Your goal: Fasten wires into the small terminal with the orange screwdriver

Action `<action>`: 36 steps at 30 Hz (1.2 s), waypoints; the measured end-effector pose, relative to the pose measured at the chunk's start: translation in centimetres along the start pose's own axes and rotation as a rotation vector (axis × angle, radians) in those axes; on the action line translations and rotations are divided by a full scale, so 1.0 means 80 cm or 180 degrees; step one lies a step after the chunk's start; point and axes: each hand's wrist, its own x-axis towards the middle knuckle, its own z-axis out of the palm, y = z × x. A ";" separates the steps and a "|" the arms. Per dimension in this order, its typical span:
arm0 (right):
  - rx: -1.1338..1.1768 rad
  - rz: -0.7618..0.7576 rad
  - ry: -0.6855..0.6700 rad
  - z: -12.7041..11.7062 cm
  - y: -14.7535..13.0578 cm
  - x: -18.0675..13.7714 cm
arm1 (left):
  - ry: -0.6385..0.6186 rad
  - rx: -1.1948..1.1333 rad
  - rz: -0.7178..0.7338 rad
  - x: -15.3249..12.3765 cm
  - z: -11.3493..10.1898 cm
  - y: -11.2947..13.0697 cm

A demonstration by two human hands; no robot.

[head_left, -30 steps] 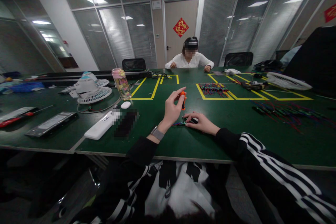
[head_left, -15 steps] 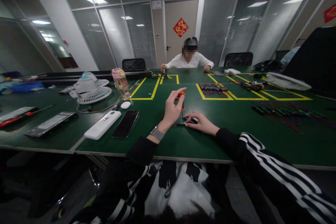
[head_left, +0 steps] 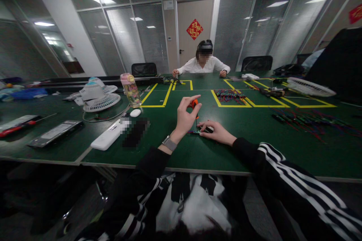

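My left hand [head_left: 186, 115] is curled around the orange-and-dark handle of a screwdriver [head_left: 195, 103], with thumb and index finger spread a little at its top. The screwdriver stands nearly upright, its thin shaft pointing down at a small green circuit board [head_left: 194, 132] on the table. Whether the tip touches a screw is too small to tell. My right hand [head_left: 216, 132] rests on the table and pinches the board's right end between thumb and fingers. Coloured wires come out of the board's left side, partly behind my left wrist.
On the green table [head_left: 175, 158], a white power bank [head_left: 109, 137], a blurred-out dark phone [head_left: 135, 133] and a pink-lidded bottle [head_left: 130, 90] stand left. Wired boards lie in a taped area [head_left: 230, 97] and in a pile [head_left: 308, 120] at right. A person [head_left: 205, 62] sits opposite.
My left thumb and fingers have shifted slightly around the screwdriver handle, and more of its orange part shows. My right hand and the circuit board stay in place.
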 end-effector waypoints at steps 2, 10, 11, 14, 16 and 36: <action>-0.0003 -0.0010 -0.0004 0.000 0.001 0.000 | 0.0014 0.0103 0.0028 0.000 0.000 0.001; -0.0044 -0.0003 -0.0012 0.000 -0.001 0.001 | -0.0204 -0.0384 -0.0132 -0.001 0.000 -0.004; -0.0044 0.0006 -0.0015 0.000 -0.001 0.001 | -0.0161 -0.0377 -0.0115 -0.001 0.001 -0.005; -0.0034 0.0024 -0.0026 0.000 -0.001 0.001 | -0.0003 -0.0124 -0.0016 0.000 0.001 -0.002; -0.0035 0.0028 -0.0027 0.000 -0.002 0.001 | 0.0045 0.0031 -0.0001 0.000 0.000 0.001; -0.0056 0.0019 -0.0060 -0.001 0.001 0.001 | 0.0052 -0.0020 -0.0136 0.000 -0.001 -0.001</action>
